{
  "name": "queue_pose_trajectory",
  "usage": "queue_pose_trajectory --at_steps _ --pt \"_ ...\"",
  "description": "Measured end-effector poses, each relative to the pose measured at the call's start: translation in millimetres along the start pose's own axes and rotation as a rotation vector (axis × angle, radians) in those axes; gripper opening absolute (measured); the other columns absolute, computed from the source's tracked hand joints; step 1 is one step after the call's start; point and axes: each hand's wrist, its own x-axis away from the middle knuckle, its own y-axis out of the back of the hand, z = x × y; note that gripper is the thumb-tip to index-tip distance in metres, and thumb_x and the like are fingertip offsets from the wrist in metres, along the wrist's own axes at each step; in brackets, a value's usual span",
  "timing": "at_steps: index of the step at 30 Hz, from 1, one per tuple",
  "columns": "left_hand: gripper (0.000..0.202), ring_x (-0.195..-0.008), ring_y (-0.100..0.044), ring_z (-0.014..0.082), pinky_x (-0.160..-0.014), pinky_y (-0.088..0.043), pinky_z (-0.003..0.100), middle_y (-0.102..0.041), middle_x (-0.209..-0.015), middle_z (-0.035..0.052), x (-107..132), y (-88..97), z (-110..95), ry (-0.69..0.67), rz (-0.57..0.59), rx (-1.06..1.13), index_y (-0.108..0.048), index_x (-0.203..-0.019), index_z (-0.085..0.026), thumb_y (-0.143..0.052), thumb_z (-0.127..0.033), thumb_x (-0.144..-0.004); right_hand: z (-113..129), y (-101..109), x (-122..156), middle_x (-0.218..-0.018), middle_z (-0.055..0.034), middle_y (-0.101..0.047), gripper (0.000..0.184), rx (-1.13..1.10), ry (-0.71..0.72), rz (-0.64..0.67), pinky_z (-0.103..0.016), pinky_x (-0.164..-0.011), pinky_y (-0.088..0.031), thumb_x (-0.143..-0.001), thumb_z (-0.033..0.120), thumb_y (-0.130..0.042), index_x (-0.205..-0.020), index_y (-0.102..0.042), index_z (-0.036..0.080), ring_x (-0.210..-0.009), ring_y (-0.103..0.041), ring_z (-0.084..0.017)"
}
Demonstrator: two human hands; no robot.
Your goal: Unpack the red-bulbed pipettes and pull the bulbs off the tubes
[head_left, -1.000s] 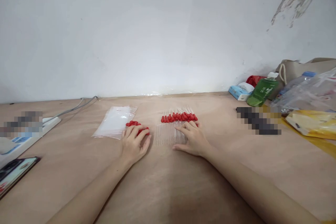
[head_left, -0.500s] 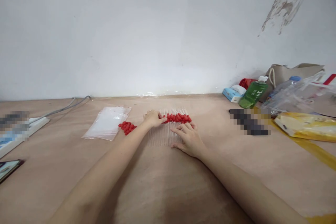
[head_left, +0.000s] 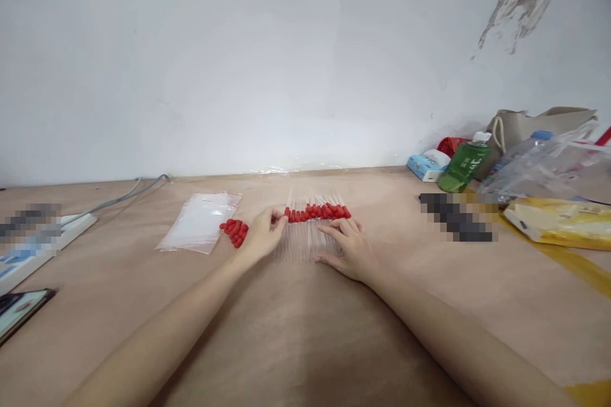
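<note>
A row of thin clear tubes lies side by side on the table, crossed at mid-length by small red bulbs that look like rubber dropper bulbs. My left hand is at the row's left end, its thumb and forefinger closed on the outermost red bulb. Over the right part of the tubes rests my right hand, palm down, fingers apart and touching the row. Left of my left wrist is a small heap of loose red bulbs.
Clear plastic bags lie left of the heap. Farther left are a power strip with a grey cable and a phone. At right stand a tissue pack and a green bottle, near a yellow package. A wall closes the back.
My left hand has drawn back leftward and toward me, uncovering several evenly lined red bulbs at the row's left end. My right hand stays on the tubes.
</note>
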Motion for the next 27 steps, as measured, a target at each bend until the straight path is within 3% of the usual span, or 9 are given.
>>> queue_pose_trajectory --at_steps 4,7,10,13,16,19,27 --pt "0.016 -0.074 -0.053 0.0162 -0.070 -0.038 0.031 -0.058 -0.078 0.0024 52.1 2.7 13.5 -0.307 -0.108 -0.014 -0.052 -0.081 -0.018 -0.044 -0.031 -0.082 9.3 2.0 -0.6 -0.119 -0.0144 -0.045 0.068 0.002 -0.009 -0.214 -0.039 -0.088 -0.034 -0.073 0.056 -0.053 -0.128 -0.040 0.017 -0.108 -0.043 -0.026" --pt "0.010 -0.074 -0.052 0.0164 -0.072 -0.036 0.032 -0.057 -0.075 0.0016 70.9 -1.1 20.7 -0.430 -0.145 -0.073 -0.053 -0.084 -0.018 -0.046 -0.025 -0.082 15.7 5.1 -0.9 -0.125 -0.0129 -0.044 0.066 0.039 0.135 -0.209 -0.042 -0.095 -0.028 -0.073 0.056 -0.052 -0.127 -0.041 0.019 -0.114 -0.039 -0.027" --pt "0.009 -0.076 -0.053 0.0170 -0.072 -0.035 0.033 -0.059 -0.076 0.0019 73.5 -4.2 22.9 -0.512 -0.164 -0.096 -0.053 -0.088 -0.018 -0.047 -0.022 -0.082 18.1 5.9 -0.7 -0.109 -0.0060 -0.058 0.041 0.064 0.241 -0.147 -0.044 -0.098 -0.019 -0.080 0.047 -0.051 -0.115 -0.053 0.025 -0.108 -0.045 -0.022" --pt "0.008 -0.079 -0.054 0.0175 -0.073 -0.035 0.033 -0.060 -0.080 0.0027 71.8 -4.4 22.0 -0.562 -0.187 -0.107 -0.052 -0.088 -0.018 -0.047 -0.019 -0.081 18.0 4.0 0.2 -0.084 0.0005 -0.064 0.020 0.085 0.236 -0.133 -0.043 -0.097 -0.017 -0.084 0.033 -0.049 -0.100 -0.060 0.029 -0.088 -0.052 -0.015" --pt "0.012 -0.082 -0.053 0.0177 -0.075 -0.034 0.033 -0.060 -0.085 0.0041 72.0 -3.4 20.7 -0.566 -0.189 -0.108 -0.052 -0.093 -0.017 -0.047 -0.019 -0.082 19.3 2.2 0.9 -0.068 0.0020 -0.061 0.017 0.081 0.243 -0.068 -0.043 -0.095 -0.017 -0.085 0.028 -0.048 -0.095 -0.062 0.027 -0.073 -0.049 -0.012" --pt "0.021 -0.082 -0.052 0.0175 -0.075 -0.033 0.033 -0.059 -0.086 0.0041 72.5 -3.6 20.8 -0.574 -0.147 -0.137 -0.053 -0.102 -0.019 -0.050 -0.024 -0.082 22.4 1.2 1.4 -0.066 0.0010 -0.058 0.018 0.032 0.280 0.006 -0.043 -0.094 -0.017 -0.086 0.028 -0.045 -0.087 -0.063 0.024 -0.071 -0.047 -0.012" --pt "0.015 -0.075 -0.049 0.0137 -0.074 -0.028 0.032 -0.055 -0.076 0.0011 73.5 -3.9 22.3 -0.617 -0.050 -0.151 -0.061 -0.084 -0.020 -0.047 -0.025 -0.085 25.1 1.7 3.9 -0.061 0.0033 -0.055 0.019 -0.050 0.303 0.011 -0.041 -0.091 -0.018 -0.085 0.026 -0.046 -0.076 -0.062 0.022 -0.068 -0.044 -0.011"
